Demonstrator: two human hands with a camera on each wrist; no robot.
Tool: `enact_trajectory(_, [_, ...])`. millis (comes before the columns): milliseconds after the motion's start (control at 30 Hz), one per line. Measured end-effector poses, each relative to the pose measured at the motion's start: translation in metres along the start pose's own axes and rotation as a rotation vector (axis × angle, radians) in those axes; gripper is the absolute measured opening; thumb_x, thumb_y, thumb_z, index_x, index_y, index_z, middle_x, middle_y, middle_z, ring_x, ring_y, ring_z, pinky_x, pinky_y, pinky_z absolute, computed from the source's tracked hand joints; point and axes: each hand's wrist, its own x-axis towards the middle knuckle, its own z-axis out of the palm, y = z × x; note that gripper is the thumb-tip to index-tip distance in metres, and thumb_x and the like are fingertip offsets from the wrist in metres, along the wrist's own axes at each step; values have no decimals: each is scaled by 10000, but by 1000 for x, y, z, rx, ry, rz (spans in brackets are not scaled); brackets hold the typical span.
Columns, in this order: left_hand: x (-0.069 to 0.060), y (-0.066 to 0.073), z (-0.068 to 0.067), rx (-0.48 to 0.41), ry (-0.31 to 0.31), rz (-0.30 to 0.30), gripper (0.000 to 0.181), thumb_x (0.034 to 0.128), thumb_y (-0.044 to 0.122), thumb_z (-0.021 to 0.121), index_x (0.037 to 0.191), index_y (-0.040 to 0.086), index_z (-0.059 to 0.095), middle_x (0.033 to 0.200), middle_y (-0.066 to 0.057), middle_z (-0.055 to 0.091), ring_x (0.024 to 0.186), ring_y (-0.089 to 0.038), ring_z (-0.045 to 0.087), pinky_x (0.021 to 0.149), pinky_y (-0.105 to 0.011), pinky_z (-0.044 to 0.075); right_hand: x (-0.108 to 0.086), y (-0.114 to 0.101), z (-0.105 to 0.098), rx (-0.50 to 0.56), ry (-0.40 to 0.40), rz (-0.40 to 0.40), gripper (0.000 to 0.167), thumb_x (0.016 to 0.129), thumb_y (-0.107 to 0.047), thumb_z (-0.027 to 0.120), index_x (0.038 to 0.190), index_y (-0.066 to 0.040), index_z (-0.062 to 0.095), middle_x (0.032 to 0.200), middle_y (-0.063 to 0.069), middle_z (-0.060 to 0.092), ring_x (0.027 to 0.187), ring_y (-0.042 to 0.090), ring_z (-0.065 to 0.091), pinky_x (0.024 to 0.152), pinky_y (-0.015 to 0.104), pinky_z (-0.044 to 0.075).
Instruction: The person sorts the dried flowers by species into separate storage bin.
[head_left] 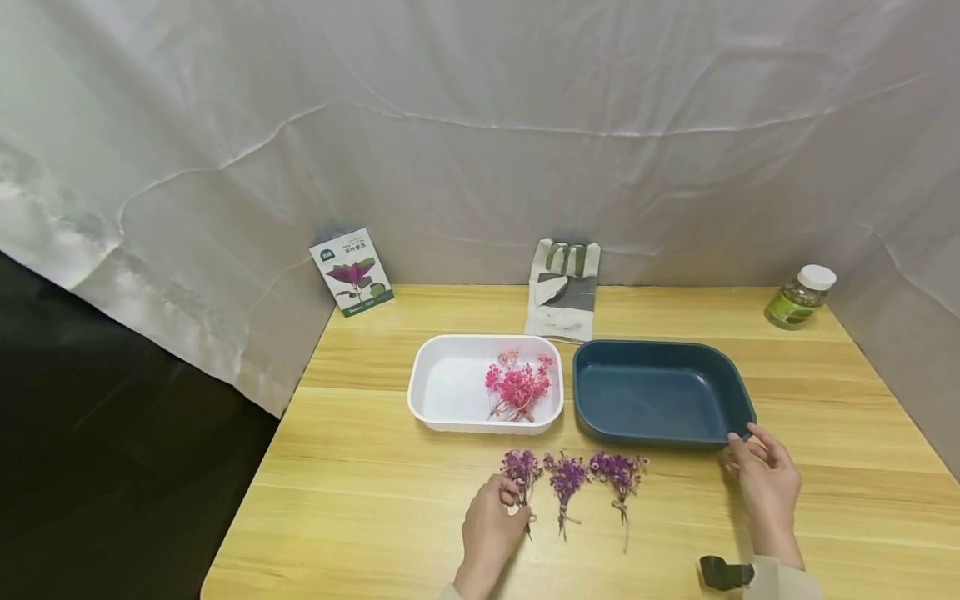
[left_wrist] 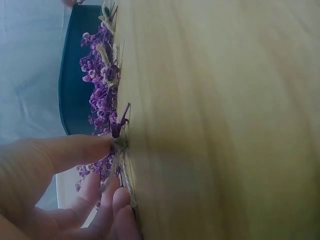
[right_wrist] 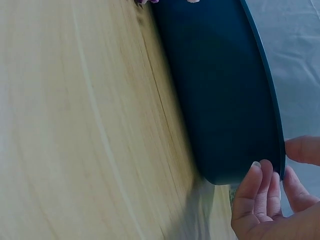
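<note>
Three purple flower bunches tied with twine lie in a row; the left bunch [head_left: 521,468], middle bunch [head_left: 567,477] and right bunch [head_left: 618,472] have their stems toward the front edge. My left hand [head_left: 491,527] pinches the left bunch at its tied stems; in the left wrist view the thumb of that hand [left_wrist: 55,185] meets the twine [left_wrist: 120,143]. At the front right corner of a dark blue tray [head_left: 660,400], my right hand [head_left: 767,483] holds the rim. The right wrist view shows this hand [right_wrist: 272,200] with its fingers bent against the tray's outer wall [right_wrist: 225,110].
Left of the blue tray stands a white tray [head_left: 450,427] holding pink flowers [head_left: 519,387]. Behind them lies a glove [head_left: 562,292]. A seed packet [head_left: 352,273] leans at the back left, and a white-lidded jar [head_left: 799,297] is at the back right.
</note>
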Motion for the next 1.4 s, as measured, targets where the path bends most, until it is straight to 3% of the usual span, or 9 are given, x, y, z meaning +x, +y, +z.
enact_trajectory(300, [1, -3, -6, -102, -29, -19, 240, 739, 3, 758, 938, 37, 629, 745, -17, 665, 596, -71, 617, 465, -157, 491, 0, 0, 0, 20, 5, -4, 452, 918, -202, 668, 1351, -205, 537, 829, -160, 554, 641, -30, 589, 582, 92, 520])
enact_trajectory(700, [3, -10, -8, -195, -53, -52, 238, 755, -45, 678, 987, -14, 630, 764, -60, 666, 649, -109, 658, 539, -192, 574, -1, 2, -1, 10, 3, 3, 435, 922, -218, 664, 1340, -220, 542, 810, -173, 566, 626, -28, 600, 575, 93, 519])
enact_trajectory(1033, [3, -12, -11, -298, -63, -8, 310, 794, -56, 640, 1102, -89, 631, 874, -138, 712, 718, -129, 680, 642, -159, 588, 1, 2, 0, 26, 8, -2, 369, 918, -186, 669, 1267, -254, 571, 775, -186, 578, 600, -24, 593, 557, 93, 515])
enact_trajectory(1267, [9, -6, -9, -417, -145, -38, 341, 813, 9, 673, 1152, -8, 645, 918, -74, 705, 778, -93, 666, 689, -169, 587, 1, 2, 0, 29, 6, -6, 328, 917, -189, 671, 1221, -273, 578, 769, -193, 581, 604, -26, 590, 558, 92, 513])
enact_trajectory(1400, [13, -3, -7, -468, -188, -26, 339, 827, 28, 683, 1164, 8, 643, 938, -79, 699, 809, -112, 664, 709, -181, 587, 1, 2, 0, 30, 3, -9, 329, 918, -177, 668, 1221, -267, 577, 758, -194, 584, 600, -28, 592, 562, 91, 515])
